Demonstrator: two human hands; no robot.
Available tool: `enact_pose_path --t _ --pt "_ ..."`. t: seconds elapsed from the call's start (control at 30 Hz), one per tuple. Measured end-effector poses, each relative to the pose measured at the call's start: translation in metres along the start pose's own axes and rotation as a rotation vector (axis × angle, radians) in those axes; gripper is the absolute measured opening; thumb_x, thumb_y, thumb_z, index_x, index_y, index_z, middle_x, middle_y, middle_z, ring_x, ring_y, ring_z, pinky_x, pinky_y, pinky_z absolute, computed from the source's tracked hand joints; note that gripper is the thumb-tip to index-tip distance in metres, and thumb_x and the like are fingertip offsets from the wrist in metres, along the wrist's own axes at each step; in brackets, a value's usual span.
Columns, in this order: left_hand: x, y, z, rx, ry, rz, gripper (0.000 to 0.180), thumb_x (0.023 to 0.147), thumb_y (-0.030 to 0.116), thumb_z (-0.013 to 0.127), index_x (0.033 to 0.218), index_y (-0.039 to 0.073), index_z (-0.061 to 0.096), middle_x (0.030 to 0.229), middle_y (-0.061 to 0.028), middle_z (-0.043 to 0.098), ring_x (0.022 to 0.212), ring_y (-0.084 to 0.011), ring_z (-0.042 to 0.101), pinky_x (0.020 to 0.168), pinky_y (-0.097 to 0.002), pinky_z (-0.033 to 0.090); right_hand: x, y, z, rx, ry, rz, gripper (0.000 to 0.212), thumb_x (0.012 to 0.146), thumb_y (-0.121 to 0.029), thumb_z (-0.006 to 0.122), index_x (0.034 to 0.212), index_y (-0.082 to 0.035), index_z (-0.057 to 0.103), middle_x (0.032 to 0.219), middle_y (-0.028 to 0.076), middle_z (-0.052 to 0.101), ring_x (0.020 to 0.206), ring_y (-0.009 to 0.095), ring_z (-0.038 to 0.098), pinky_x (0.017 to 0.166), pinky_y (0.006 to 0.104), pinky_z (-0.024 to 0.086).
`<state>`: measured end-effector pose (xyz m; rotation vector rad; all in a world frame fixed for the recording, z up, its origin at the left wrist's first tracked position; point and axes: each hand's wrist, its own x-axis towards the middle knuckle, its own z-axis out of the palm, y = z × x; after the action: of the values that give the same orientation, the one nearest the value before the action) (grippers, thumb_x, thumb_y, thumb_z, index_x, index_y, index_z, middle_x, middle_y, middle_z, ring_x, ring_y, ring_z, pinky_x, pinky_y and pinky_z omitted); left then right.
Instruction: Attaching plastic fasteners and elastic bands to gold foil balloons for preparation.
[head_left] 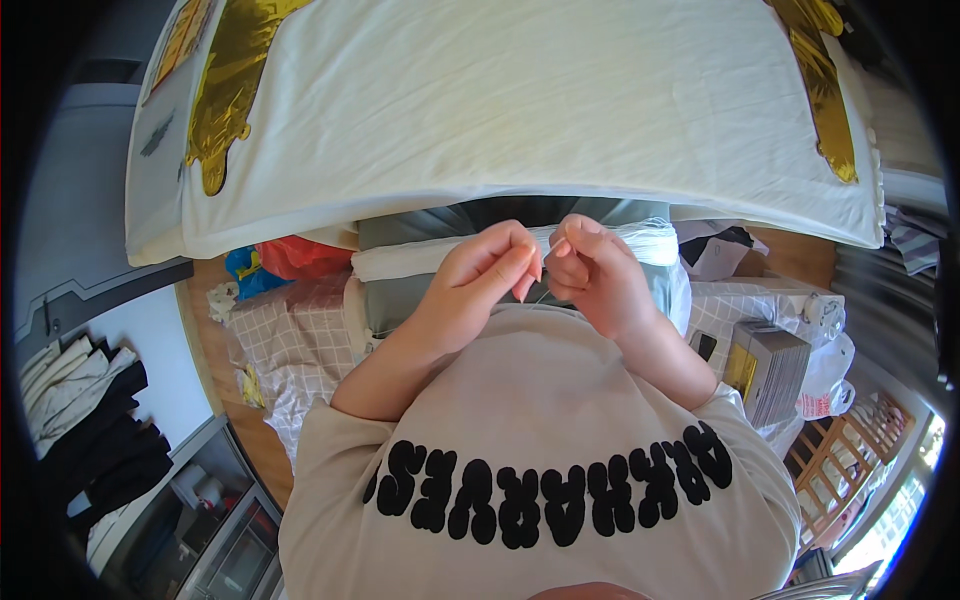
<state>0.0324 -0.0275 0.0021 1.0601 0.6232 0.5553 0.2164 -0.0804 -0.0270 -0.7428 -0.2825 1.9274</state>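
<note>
Left hand (478, 272) and right hand (605, 283) are held just beside each other, thumbs and fingers closed to a pinch; whether a fine thread is gripped cannot be told. Near them, a bundle of white strands (400, 260) is stretched across the lap. Beyond the bundle, a white-covered table (530, 110) is edged by gold foil (225, 100). Left of the bundle, a red bag (305, 257) is seen; right of it, a grey box (775, 370).
</note>
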Motion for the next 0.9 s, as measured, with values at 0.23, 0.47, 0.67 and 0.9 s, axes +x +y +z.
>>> enact_pose_path --t 0.23,0.47,0.67,0.9 --pt "-0.005 -0.029 -0.002 0.053 0.148 -0.096 0.016 0.092 0.009 0.056 0.086 -0.002 0.065 0.080 -0.0053 0.065 0.068 -0.0082 0.055 0.062 -0.0219 0.043 -0.010 0.006 0.024 -0.519 0.037 -0.442 0.013 0.097 -0.017 0.054 0.092 -0.006 0.057 0.067 -0.002 0.049 0.057 0.008 0.041 0.055 0.0229 0.035" --pt "-0.012 -0.038 0.003 -0.182 0.295 -0.077 0.024 0.094 0.016 0.058 0.104 -0.004 0.067 0.099 -0.0125 0.069 0.084 -0.0111 0.063 0.074 -0.0236 0.048 -0.007 0.011 0.021 -1.400 -0.074 -0.909 0.013 0.078 -0.001 0.070 0.088 -0.004 0.061 0.068 0.008 0.058 0.055 0.020 0.055 0.050 0.0282 0.042" --pt "-0.019 -0.032 0.012 -0.304 0.424 -0.055 0.025 0.097 0.020 0.053 0.099 -0.001 0.066 0.093 -0.0111 0.067 0.077 -0.0110 0.058 0.070 -0.0243 0.044 -0.005 0.009 0.010 -1.318 -0.112 -0.707 0.010 0.081 -0.002 0.069 0.090 -0.003 0.064 0.069 0.006 0.061 0.057 0.012 0.058 0.050 0.0277 0.043" --pt "-0.029 -0.039 -0.010 -0.045 0.138 0.124 0.035 0.097 0.034 0.046 0.077 0.006 0.048 0.070 -0.0018 0.046 0.063 -0.0135 0.042 0.058 -0.0282 0.033 0.009 -0.005 -0.009 -0.604 -0.303 0.015 0.013 0.093 -0.011 0.060 0.094 0.001 0.066 0.089 0.002 0.066 0.086 0.006 0.057 0.077 0.0230 0.047"
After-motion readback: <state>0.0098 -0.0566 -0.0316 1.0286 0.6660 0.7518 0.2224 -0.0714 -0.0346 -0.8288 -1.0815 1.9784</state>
